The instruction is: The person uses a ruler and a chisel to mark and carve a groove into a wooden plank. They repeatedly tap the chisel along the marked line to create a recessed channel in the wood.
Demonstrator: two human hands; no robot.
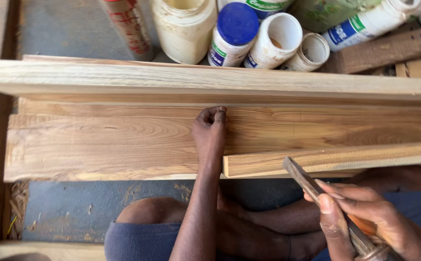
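Nearest the camera, the right hand (365, 217) is gripping a chisel (316, 191) by its shaft, fingers wrapped tight around the metal, with what looks like the wooden handle tucked low in the palm, though the frame edge is cutting that part off. The chisel's long axis is running diagonally from lower right to upper left, and its flat blade end is pointing up and left toward the narrow wooden strip (336, 159), the tip sitting just at that strip's near edge. The person's bare knees (152, 212) are lying directly below the work, close under the tool.

A little farther on, the left hand (210, 133) is resting on the wide plank (104, 140), its fingers curled in and pinching at something on the board's far edge; whether anything is held there cannot be told. The left forearm is lying just beside the strip's cut end, in line with where the blade is pointing, so a slip of the chisel could drive it toward that arm. The strip is lying loose, unclamped as far as can be seen, and could skid sideways under a push.

Beyond, a long pale board (210, 77) is standing on edge across the view, and behind it plastic jars (249, 34) are clustering together.
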